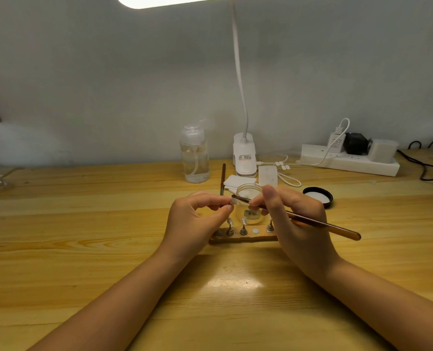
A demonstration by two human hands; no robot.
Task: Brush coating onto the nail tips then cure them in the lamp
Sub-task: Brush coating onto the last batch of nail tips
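Observation:
My left hand point(195, 219) pinches a small clear nail tip point(232, 200) on its stand, lifted above the wooden holder strip point(243, 238). My right hand point(296, 219) grips a brown brush point(321, 224) like a pen, and the bristle end touches the held nail tip. On the strip stand several metal pegs; two of them carry clear nail tips point(243, 221). Just behind my fingers an open clear jar of coating point(249, 198) sits on the table. A white clip lamp base point(244, 155) stands further back.
The jar's black lid point(318, 196) lies upturned to the right. A clear pump bottle point(194, 155), a second brush point(222, 178), white wipes point(233, 182) and a power strip with plugs point(349, 158) sit along the back of the wooden table point(84, 249).

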